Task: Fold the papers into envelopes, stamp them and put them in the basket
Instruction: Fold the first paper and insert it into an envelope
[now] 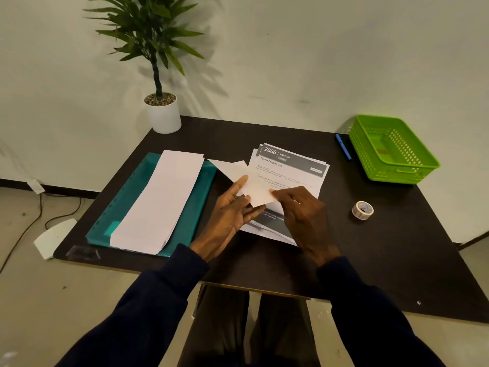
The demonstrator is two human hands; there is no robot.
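dark table (375, 250): one basket (370, 154); left hand (227, 218), right hand (301, 210) hold one paper (255, 188).

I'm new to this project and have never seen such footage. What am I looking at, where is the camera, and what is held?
There is no machine: a person works with two bare hands. The one picture comes from a head-worn camera looking down. The left hand and right hand pinch a partly folded white paper above printed sheets. On the dark table also stand a teal folder under a paper stack, a blue pen, a green basket, a tape roll and a potted plant.
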